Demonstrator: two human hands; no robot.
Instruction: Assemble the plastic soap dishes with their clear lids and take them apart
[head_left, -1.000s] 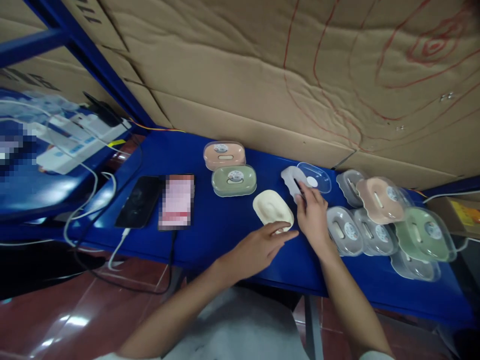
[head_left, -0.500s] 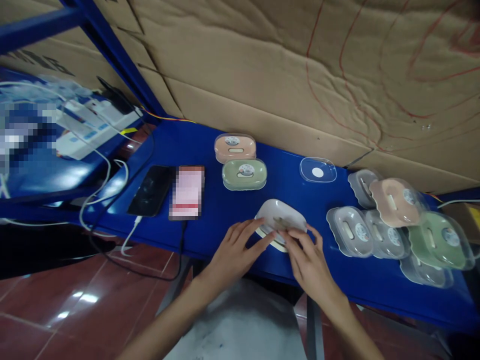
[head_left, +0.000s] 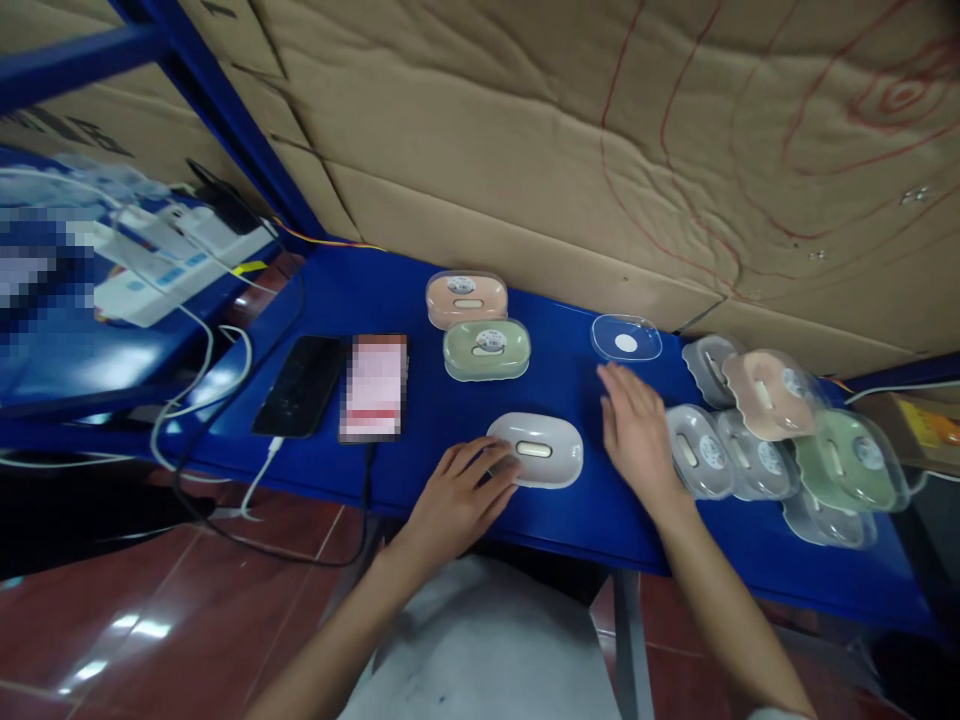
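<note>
A pale grey soap dish (head_left: 559, 462) with a cream oblong insert (head_left: 533, 450) in its middle lies on the blue table. My left hand (head_left: 465, 490) holds the dish by its left end, fingers curled over the rim. My right hand (head_left: 636, 425) is off the dish, to its right, palm down with fingers stretched forward and nothing in them. Just beyond its fingertips lies a clear lid (head_left: 643, 345) with a round white sticker; fingers and lid look apart.
Behind the dish stand a lidded green soap dish (head_left: 465, 362) and a lidded peach one (head_left: 487, 292). Several lidded dishes (head_left: 765, 400) are grouped at the right. Two phones (head_left: 298, 385) with cables lie at the left. A cardboard wall (head_left: 487, 170) closes off the back.
My right hand has left the grey dish and moved right and forward toward the clear lid. The insert now sits flat in the dish. My left hand stays at the dish's left end.
</note>
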